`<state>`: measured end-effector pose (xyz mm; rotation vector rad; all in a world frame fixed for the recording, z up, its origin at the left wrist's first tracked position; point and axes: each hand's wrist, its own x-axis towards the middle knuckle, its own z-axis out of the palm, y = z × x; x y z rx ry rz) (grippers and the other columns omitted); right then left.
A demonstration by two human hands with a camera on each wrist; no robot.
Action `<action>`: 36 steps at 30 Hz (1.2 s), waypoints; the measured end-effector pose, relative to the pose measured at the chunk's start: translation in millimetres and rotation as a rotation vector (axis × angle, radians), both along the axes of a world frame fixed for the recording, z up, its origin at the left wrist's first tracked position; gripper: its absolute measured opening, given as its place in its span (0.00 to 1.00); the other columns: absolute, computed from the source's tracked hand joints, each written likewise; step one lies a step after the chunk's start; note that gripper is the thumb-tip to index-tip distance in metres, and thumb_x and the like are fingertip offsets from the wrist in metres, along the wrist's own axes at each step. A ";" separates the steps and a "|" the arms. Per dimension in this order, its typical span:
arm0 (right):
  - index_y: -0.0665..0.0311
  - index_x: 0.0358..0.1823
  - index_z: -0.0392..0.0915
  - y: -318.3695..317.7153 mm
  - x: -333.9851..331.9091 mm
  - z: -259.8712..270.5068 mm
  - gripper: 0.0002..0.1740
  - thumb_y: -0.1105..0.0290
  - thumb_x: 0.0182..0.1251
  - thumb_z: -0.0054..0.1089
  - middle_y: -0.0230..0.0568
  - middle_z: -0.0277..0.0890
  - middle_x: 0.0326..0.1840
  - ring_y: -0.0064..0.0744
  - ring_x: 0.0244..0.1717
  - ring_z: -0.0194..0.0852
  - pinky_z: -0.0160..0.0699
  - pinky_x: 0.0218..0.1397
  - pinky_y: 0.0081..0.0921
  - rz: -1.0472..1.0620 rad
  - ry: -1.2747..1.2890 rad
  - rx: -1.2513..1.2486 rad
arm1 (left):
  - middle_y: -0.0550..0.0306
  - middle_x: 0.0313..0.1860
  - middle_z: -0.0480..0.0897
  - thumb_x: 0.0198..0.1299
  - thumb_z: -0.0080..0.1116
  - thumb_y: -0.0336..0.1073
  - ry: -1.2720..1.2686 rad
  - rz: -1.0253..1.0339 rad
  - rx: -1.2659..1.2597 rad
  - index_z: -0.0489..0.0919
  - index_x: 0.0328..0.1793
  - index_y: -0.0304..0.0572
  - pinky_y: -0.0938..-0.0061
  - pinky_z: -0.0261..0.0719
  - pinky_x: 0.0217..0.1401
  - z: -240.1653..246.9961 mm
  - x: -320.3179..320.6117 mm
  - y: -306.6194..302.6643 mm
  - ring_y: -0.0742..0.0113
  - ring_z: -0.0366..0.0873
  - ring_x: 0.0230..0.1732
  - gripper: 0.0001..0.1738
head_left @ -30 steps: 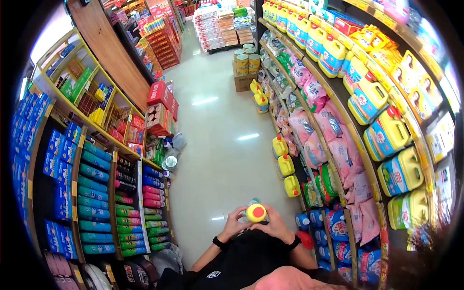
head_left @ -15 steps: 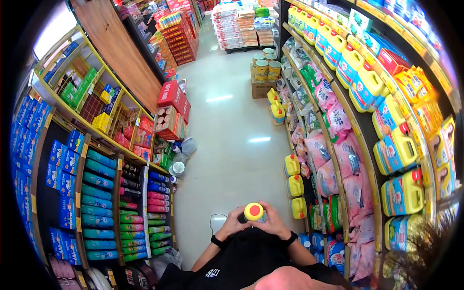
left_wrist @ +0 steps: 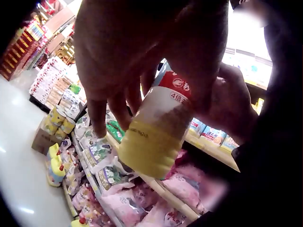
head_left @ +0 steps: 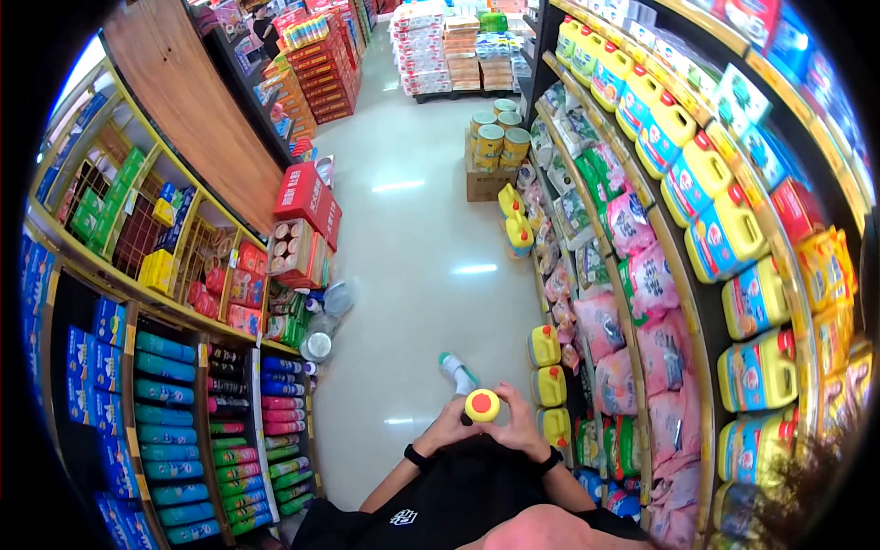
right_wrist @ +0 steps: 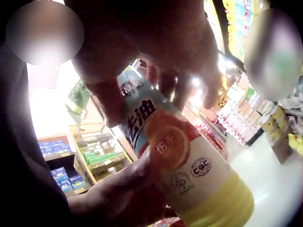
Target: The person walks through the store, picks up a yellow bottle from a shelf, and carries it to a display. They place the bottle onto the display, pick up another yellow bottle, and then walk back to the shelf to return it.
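Observation:
Both hands hold a dish soap bottle (head_left: 482,405) in front of the black shirt (head_left: 458,486). From above, its round yellow end with a red middle shows. The left hand (head_left: 446,424) grips one side, the right hand (head_left: 521,422) the other. In the left wrist view the bottle (left_wrist: 151,146) hangs tilted beneath dark, shadowed fingers, with yellow liquid in its lower part. In the right wrist view the label of the bottle (right_wrist: 203,170) bears an orange slice and printed characters; fingers and a thumb wrap its upper part.
Right shelves carry yellow jugs (head_left: 756,371) and pink detergent bags (head_left: 665,357); more jugs (head_left: 550,385) line the floor. Left shelves hold teal bottles (head_left: 165,414) and blue boxes (head_left: 105,367). Cans on a carton (head_left: 486,183) stand ahead. A white and teal shoe (head_left: 454,368) shows on the aisle floor (head_left: 412,302).
The floor jugs and shelves have slid down the head view as the person moves forward along the aisle. A shoe has swung out ahead of the bottle. Both hands keep holding it.

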<state>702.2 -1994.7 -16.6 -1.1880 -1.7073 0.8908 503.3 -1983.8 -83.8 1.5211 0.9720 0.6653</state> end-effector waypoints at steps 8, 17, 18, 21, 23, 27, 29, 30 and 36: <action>0.67 0.66 0.70 149.5 -31.6 11.3 0.41 0.65 0.52 0.82 0.53 0.79 0.61 0.53 0.63 0.78 0.74 0.70 0.42 0.043 0.016 -0.151 | 0.42 0.56 0.86 0.49 0.80 0.34 0.015 0.132 0.096 0.79 0.64 0.37 0.59 0.81 0.60 27.2 -25.9 142.9 0.46 0.84 0.58 0.34; 0.68 0.67 0.68 271.5 -95.0 14.5 0.43 0.64 0.52 0.83 0.54 0.78 0.58 0.51 0.59 0.80 0.78 0.62 0.40 0.177 -0.115 -0.019 | 0.43 0.47 0.88 0.51 0.78 0.36 0.044 0.350 0.163 0.83 0.56 0.37 0.59 0.84 0.52 26.4 -77.7 235.9 0.42 0.87 0.50 0.26; 0.68 0.66 0.69 281.2 -101.6 14.0 0.43 0.64 0.52 0.84 0.53 0.78 0.57 0.49 0.58 0.80 0.80 0.60 0.38 0.184 -0.148 0.045 | 0.42 0.47 0.88 0.51 0.78 0.36 0.018 0.354 0.156 0.83 0.56 0.37 0.59 0.84 0.52 24.5 -82.7 243.8 0.43 0.87 0.50 0.26; 0.66 0.65 0.70 309.5 -115.5 16.7 0.42 0.64 0.50 0.84 0.52 0.79 0.56 0.54 0.58 0.79 0.76 0.64 0.45 0.238 -0.153 0.141 | 0.42 0.47 0.88 0.52 0.78 0.36 -0.005 0.371 0.156 0.83 0.57 0.37 0.61 0.84 0.52 23.5 -95.9 264.2 0.45 0.88 0.52 0.26; 0.66 0.64 0.71 326.7 -122.7 20.7 0.41 0.64 0.50 0.85 0.51 0.79 0.56 0.55 0.58 0.79 0.74 0.68 0.47 0.261 -0.146 0.156 | 0.42 0.47 0.88 0.52 0.78 0.36 -0.002 0.395 0.169 0.83 0.57 0.37 0.61 0.84 0.52 24.5 -101.7 278.3 0.45 0.88 0.52 0.26; 0.66 0.61 0.74 364.5 -134.3 20.2 0.39 0.62 0.48 0.86 0.49 0.82 0.53 0.54 0.57 0.80 0.70 0.72 0.50 0.234 -0.093 0.098 | 0.43 0.46 0.88 0.52 0.78 0.36 0.000 0.433 0.166 0.83 0.56 0.36 0.61 0.85 0.51 22.5 -109.6 313.1 0.46 0.88 0.51 0.25; 0.65 0.60 0.75 388.5 -140.1 14.8 0.39 0.62 0.47 0.86 0.48 0.83 0.52 0.52 0.56 0.81 0.70 0.73 0.51 0.222 -0.083 0.090 | 0.43 0.46 0.88 0.52 0.78 0.36 0.013 0.439 0.155 0.83 0.55 0.37 0.61 0.85 0.50 24.8 -115.6 334.8 0.46 0.89 0.50 0.25; 0.65 0.59 0.75 402.3 -143.3 13.1 0.39 0.61 0.47 0.87 0.47 0.83 0.51 0.51 0.56 0.82 0.69 0.73 0.52 0.224 -0.079 0.094 | 0.42 0.46 0.88 0.52 0.78 0.36 0.026 0.440 0.156 0.83 0.55 0.37 0.61 0.85 0.50 24.6 -118.4 346.8 0.46 0.89 0.50 0.25; 0.64 0.59 0.75 498.7 -166.9 3.6 0.37 0.61 0.49 0.85 0.47 0.84 0.53 0.48 0.55 0.83 0.68 0.74 0.54 0.274 -0.122 0.061 | 0.42 0.44 0.89 0.51 0.79 0.35 0.073 0.452 0.143 0.84 0.53 0.36 0.61 0.84 0.49 20.2 -143.4 436.4 0.47 0.89 0.48 0.24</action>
